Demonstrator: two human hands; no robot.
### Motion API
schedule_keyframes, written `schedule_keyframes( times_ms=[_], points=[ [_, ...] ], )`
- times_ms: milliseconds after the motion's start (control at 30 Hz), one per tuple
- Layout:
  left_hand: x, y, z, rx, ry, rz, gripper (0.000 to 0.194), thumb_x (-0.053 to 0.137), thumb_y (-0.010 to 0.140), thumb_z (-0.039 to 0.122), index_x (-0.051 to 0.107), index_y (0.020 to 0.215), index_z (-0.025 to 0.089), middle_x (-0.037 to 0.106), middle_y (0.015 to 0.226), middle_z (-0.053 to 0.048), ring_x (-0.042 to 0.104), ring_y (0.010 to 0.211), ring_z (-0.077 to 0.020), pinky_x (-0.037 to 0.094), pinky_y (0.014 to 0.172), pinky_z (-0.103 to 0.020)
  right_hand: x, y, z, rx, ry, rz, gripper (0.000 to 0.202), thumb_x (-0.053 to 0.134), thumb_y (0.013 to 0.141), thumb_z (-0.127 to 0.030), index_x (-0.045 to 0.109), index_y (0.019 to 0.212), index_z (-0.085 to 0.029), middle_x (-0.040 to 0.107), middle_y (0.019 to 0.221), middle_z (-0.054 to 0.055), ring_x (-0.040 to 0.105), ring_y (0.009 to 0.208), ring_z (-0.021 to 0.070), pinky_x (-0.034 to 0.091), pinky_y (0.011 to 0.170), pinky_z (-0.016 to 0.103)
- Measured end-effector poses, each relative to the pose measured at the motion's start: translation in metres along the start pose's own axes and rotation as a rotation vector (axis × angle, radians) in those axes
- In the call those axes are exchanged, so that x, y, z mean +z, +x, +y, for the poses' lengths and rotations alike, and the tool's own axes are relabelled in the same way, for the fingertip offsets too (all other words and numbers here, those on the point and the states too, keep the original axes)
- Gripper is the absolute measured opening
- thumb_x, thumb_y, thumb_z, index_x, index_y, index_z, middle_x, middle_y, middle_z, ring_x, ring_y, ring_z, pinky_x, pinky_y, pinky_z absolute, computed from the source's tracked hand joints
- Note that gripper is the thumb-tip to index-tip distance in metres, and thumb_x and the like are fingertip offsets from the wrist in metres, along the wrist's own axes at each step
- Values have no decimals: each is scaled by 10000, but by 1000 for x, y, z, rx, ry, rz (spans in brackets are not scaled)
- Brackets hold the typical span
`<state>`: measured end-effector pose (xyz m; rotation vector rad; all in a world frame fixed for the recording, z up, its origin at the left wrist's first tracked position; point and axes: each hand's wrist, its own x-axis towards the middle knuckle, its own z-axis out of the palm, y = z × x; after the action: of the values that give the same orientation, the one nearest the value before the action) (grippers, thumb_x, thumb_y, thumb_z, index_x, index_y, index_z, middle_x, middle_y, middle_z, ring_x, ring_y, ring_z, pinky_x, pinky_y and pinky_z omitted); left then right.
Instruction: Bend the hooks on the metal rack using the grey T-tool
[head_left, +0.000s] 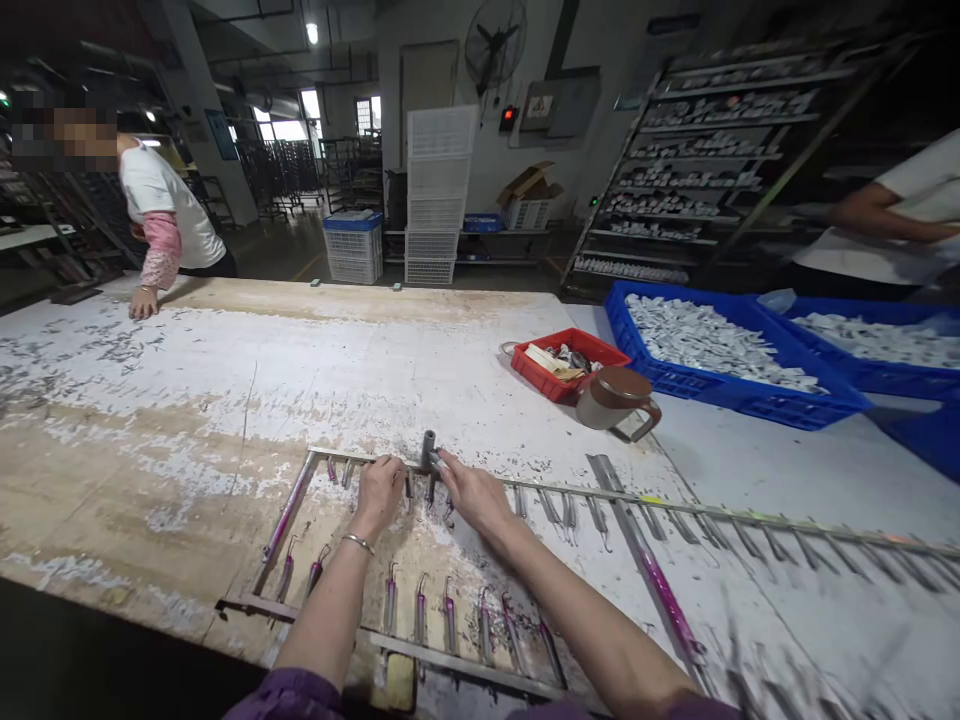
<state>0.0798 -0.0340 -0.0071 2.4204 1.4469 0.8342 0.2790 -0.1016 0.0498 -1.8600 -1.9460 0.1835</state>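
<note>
Worktop (375, 345) runs wide and worn beyond the hands, its far edge well apart from them and its near edge falling away to dark at the lower left. On it lies a metal frame (555, 487) with hooks along its far and near rails, the near rail close to the worktop's edge, purple-stained side bars joining the two. The left hand (381, 492) and right hand (474, 492) are a little apart at the far rail, with a grey cylinder (428, 450) upright between them. The right fingertips touch the cylinder; whether they grip it cannot be told. The left fingers curl down at the rail, and what they pinch, if anything, is hidden. The widest room for moving lies ahead and to the left; on the right, a red basket (551, 385), a brown-topped mug (616, 398) and a blue crate (735, 390) of small white pieces bound it. The forearms cover parts of the near rail and some hooks (450, 615). At the lower right the hooks blur, and the far rail is cut off by the view's edge, as are a second blue crate (870, 375) and a person (862, 255) behind it. Another person's hand (144, 302) rests at the far left near dark scraps too small to make out.
</note>
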Motion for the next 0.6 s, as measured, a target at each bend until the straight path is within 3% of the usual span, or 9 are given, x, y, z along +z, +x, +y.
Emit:
schedule_keyframes(
  times_ms=[67, 200, 367, 533, 600],
  points=[
    [1, 0, -1, 7, -3, 3, 192, 506, 944, 100, 645, 859, 203, 671, 893, -18, 620, 864, -174, 384, 797, -297, -3, 1, -1, 16, 33, 8, 437, 392, 1070, -400, 570, 1450, -275, 795, 936, 51, 743, 812, 201, 516, 706, 254],
    [1, 0, -1, 1, 9, 18, 204, 506, 917, 66, 641, 853, 205, 660, 879, -14, 615, 870, -175, 385, 792, -292, -5, -1, -3, -55, 143, 154, 475, 315, 1086, -374, 497, 1508, -254, 774, 1112, 66, 742, 917, 193, 519, 760, 248],
    [-1, -1, 0, 3, -4, -3, 200, 491, 945, 104, 621, 830, 203, 648, 860, -14, 603, 828, -173, 392, 778, -291, 1, 0, 0, 39, -48, -61, 447, 374, 1068, -359, 567, 1455, -247, 787, 857, 61, 733, 735, 215, 483, 610, 252],
    [0, 0, 0, -26, 12, -6, 211, 487, 903, 62, 635, 860, 207, 650, 882, -18, 594, 842, -177, 397, 799, -301, -6, 0, -2, -48, 108, 188, 483, 318, 1085, -386, 504, 1507, -244, 786, 981, 65, 736, 805, 200, 504, 698, 250],
    [0, 0, 0, -27, 11, -3, 211, 488, 900, 64, 638, 861, 207, 656, 886, -20, 595, 845, -179, 397, 801, -306, -3, 0, -3, -45, 90, 147, 481, 318, 1086, -375, 502, 1510, -240, 785, 969, 73, 735, 786, 202, 507, 688, 254]
  ],
)
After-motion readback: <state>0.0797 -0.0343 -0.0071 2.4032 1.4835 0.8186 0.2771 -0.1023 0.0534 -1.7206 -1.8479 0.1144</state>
